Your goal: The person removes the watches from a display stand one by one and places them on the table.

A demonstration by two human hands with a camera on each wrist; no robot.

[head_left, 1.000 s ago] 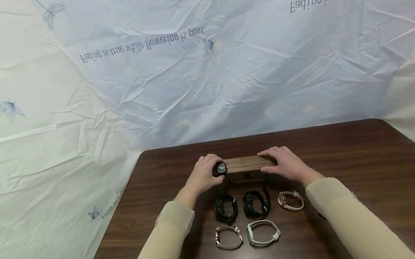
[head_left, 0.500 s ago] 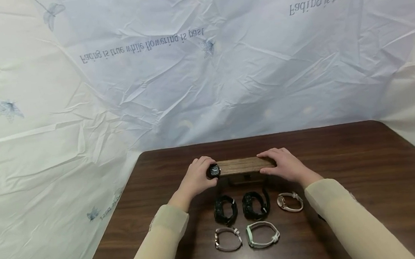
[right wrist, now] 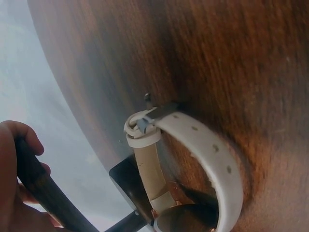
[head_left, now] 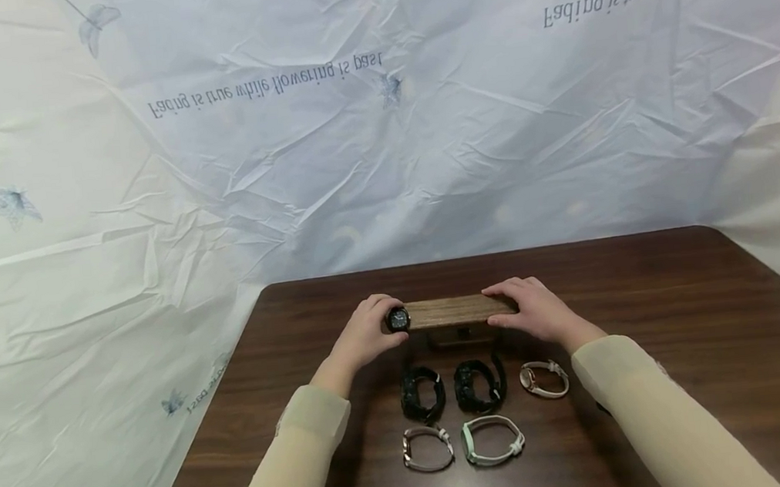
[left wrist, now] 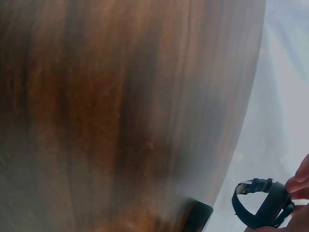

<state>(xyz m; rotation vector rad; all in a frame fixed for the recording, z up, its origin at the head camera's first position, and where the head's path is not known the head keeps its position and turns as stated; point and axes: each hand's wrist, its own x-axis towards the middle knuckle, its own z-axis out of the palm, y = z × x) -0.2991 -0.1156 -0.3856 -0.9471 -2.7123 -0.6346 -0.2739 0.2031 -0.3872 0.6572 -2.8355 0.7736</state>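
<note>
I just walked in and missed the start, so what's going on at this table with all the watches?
A person is working at a dark wooden table. Their left hand holds a black watch at the left end of a wooden bar stand, while the right hand grips the bar's right end. Five more watches lie in front: two black, two pale-strapped, and one mint green.

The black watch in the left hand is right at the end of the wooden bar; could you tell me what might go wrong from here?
The black watch, gripped by the left hand, may snag on the end of the wooden bar. The right hand steadies only the far end, so the stand could tip. A dropped watch could hit the watches on the table below.
</note>
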